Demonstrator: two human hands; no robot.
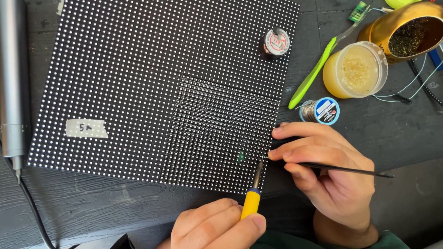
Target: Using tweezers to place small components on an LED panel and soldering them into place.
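Note:
A black LED matrix panel (152, 83) dotted with white points lies flat on the dark table. My left hand (212, 227) grips the yellow handle of a soldering iron (251, 200), whose metal tip touches the panel's lower right edge. My right hand (330, 173) pinches a thin black pair of tweezers (344, 169), its tip meeting the iron's tip at the same spot. A small green mark (241, 157) shows on the panel just left of the tips.
On the panel: a tape label (86, 128) and a dark wick spool (275, 42). To the right: a blue solder spool (323, 110), a yellow flux jar (355, 69), a green tool (314, 76), a gold bowl of brass wool (410, 34). A grey metal tool (11, 92) lies at left.

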